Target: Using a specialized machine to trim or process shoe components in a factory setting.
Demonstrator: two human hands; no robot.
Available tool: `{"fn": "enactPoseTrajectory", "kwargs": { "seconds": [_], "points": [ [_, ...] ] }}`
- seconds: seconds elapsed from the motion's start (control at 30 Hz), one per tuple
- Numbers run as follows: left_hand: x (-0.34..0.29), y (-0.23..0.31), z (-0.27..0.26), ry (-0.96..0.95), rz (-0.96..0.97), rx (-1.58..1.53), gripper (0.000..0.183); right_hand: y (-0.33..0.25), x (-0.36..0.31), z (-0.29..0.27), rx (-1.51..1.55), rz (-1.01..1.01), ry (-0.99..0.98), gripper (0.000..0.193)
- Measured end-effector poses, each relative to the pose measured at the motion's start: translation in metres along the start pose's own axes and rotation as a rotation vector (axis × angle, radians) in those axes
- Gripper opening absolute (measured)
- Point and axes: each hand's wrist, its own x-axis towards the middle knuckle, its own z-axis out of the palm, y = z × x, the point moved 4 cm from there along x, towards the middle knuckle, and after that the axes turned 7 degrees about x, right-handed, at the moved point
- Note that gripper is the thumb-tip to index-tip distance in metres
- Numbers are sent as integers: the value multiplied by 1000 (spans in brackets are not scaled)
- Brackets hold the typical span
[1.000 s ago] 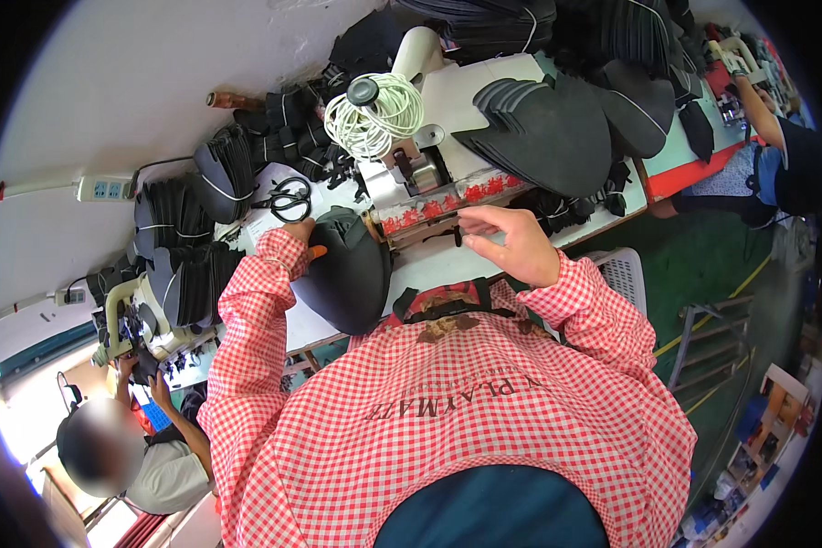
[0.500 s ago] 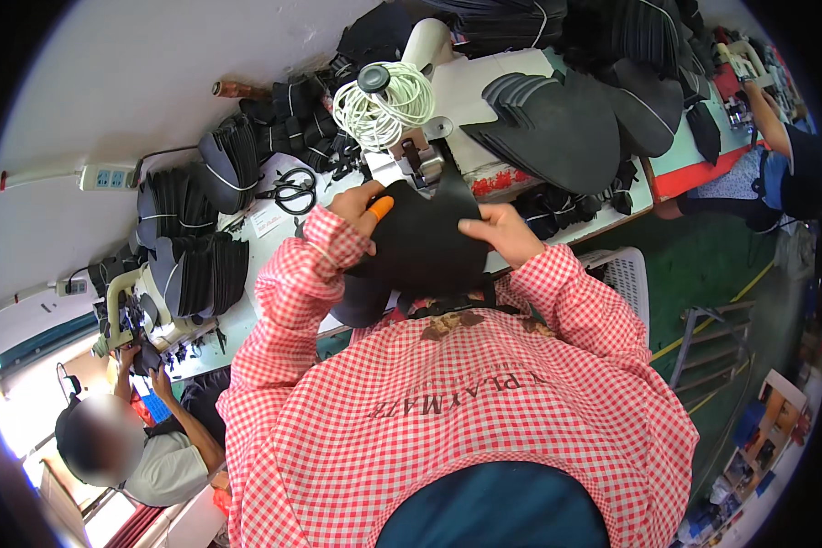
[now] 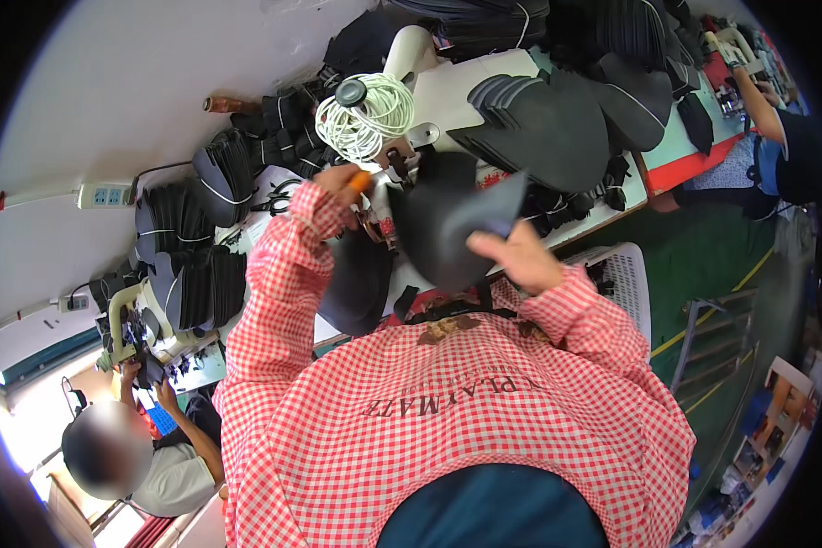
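Note:
My right hand [image 3: 523, 259] grips a black, curved sheet piece [image 3: 452, 233] by its right edge, thumb on top. The piece is tilted and smeared by motion in front of the sewing machine. My left hand [image 3: 342, 190], with an orange cover on one finger, is apart from that piece, close to the machine's left side. Its fingers are partly hidden and blurred. Below the left wrist, another black rounded piece [image 3: 356, 285] lies at the table's near edge. A coil of pale thread or cord [image 3: 365, 119] sits on top of the machine.
Tied stacks of black pieces [image 3: 175, 224] line the left of the table. Fanned black pieces [image 3: 548, 128] lie at right. A white basket [image 3: 628, 283] stands beside the table. Co-workers sit at machines, one at left [image 3: 173, 470] and one at far right.
My left hand has left the black piece and moved up and left. My right hand has turned the piece and shifted slightly. The rounded piece below my left wrist shows more fully.

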Motion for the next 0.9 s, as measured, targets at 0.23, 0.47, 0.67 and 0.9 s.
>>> {"fn": "enactPoseTrajectory", "kwargs": {
  "seconds": [0.23, 0.47, 0.67, 0.9],
  "points": [
    [-37, -80, -16, 2, -246, 980, 41, -110, -8, -74, -1030, -717, 513, 24],
    [-57, -36, -5, -114, 64, 696, 27, -52, 0, 7, -548, -287, -151, 47],
    [-75, 52, 22, -277, 302, -43, 22, 18, 25, 8, 46, 221, -539, 51],
    [-29, 9, 33, -29, -170, -43, 33, 35, 51, -2, 13, 154, -47, 23]
  ]
}}
